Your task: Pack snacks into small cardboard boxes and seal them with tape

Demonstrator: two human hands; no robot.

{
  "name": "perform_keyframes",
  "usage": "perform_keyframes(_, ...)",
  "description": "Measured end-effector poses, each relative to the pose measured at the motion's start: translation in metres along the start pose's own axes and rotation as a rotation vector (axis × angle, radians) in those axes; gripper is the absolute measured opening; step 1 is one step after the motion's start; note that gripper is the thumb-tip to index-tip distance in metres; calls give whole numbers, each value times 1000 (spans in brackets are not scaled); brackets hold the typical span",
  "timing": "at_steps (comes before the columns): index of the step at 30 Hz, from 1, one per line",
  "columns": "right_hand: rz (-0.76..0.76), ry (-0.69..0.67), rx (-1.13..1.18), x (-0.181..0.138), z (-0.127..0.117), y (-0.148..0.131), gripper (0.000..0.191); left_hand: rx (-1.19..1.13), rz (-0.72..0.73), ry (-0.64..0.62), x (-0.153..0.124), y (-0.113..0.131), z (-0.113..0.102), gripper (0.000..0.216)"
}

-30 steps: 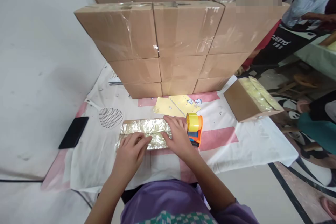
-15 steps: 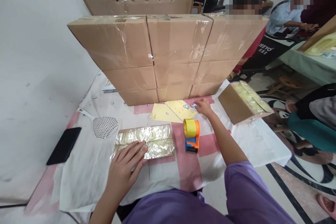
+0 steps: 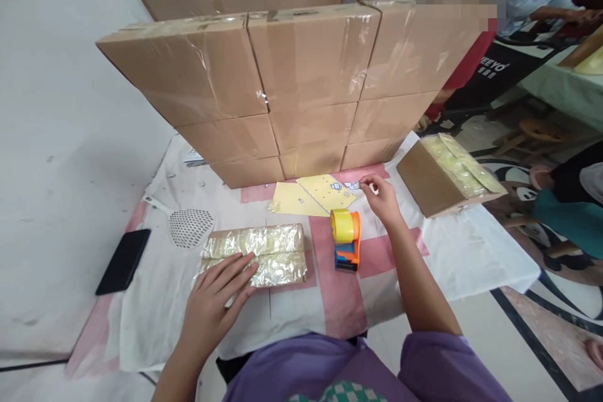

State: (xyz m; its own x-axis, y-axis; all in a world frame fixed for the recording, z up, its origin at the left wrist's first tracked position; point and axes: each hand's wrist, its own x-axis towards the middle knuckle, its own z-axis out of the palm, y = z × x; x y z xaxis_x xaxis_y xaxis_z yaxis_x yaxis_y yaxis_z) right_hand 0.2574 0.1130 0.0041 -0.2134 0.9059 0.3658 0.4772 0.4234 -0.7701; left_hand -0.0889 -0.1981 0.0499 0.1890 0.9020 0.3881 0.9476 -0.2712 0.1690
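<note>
Fingers spread, my left hand (image 3: 221, 298) rests on the left part of a flat cardboard box (image 3: 276, 257) covered with shiny clear tape. My right hand (image 3: 380, 196) is closed in a pinch on a small white-and-blue sticker (image 3: 352, 186), by the right end of a yellow sheet of paper (image 3: 306, 195). Other small printed shapes lie on that sheet. Between the two hands stands an orange and blue tape dispenser (image 3: 347, 257) with a yellow tape roll (image 3: 342, 226).
Stacked cardboard boxes (image 3: 311, 69) form a wall across the back. A taped carton (image 3: 438, 182) sits at the right edge. On the left lie a white fly swatter (image 3: 188, 226) and a black tablet-like slab (image 3: 123, 262). A person in red (image 3: 464, 72) is behind the boxes.
My right hand has drawn slightly right with its fingertips pinched together at the sticker. My left hand stays on the box. The camera view has tilted down a little.
</note>
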Motion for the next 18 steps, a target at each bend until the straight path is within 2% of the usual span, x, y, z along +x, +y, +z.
perform_keyframes(2,-40,-2,38,-5,-2,-4,17,-12,-12,-12,2,-2,-1,37)
perform_keyframes(5,-50,-4,-23,-4,3,2,15,-28,-32,-21,7,-3,-3,35)
perform_keyframes(12,103,-50,-43,10,26,37,15,-45,-47,3,7,1,-1,36)
perform_keyframes(18,151,-70,-21,10,40,50,16,-26,-52,-8,5,3,-1,36)
